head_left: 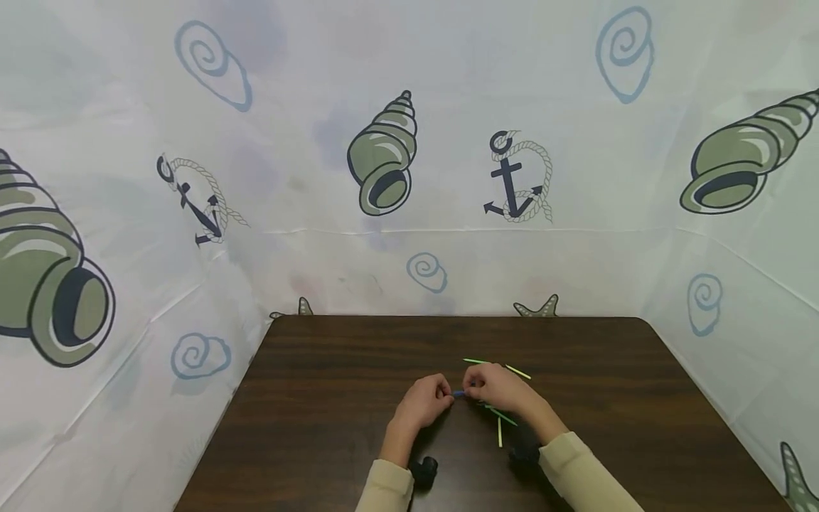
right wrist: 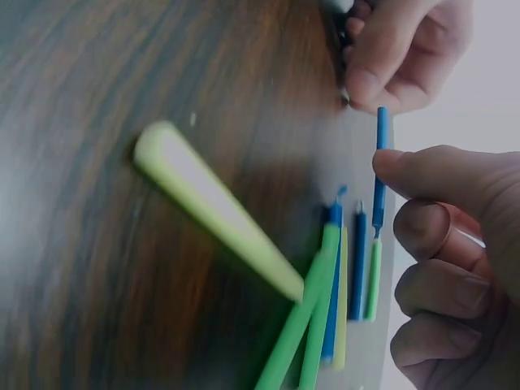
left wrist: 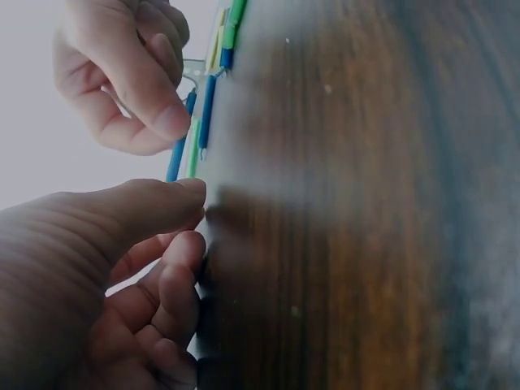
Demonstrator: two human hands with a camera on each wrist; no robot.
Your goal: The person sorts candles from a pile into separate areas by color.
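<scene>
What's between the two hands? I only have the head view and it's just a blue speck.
Observer: A thin blue stick; the right hand pinches it.
Operator: Is the left hand on it?
Observer: The left hand is at its far end; whether it grips, I can't tell.
Operator: Anything under the right hand?
Observer: A bunch of blue and green sticks lying side by side on the table.

a dark brown wooden desk (head_left: pixel 333 398) with rounded far corners stands against a pale cloth backdrop (head_left: pixel 448 85) that wraps round three sides. the cloth is printed with green seashells (head_left: pixel 382 158), navy anchors (head_left: pixel 515 181) wound with rope, blue spirals (head_left: pixel 623 53) and starfish (head_left: pixel 539 308). the light is soft and even.
</scene>
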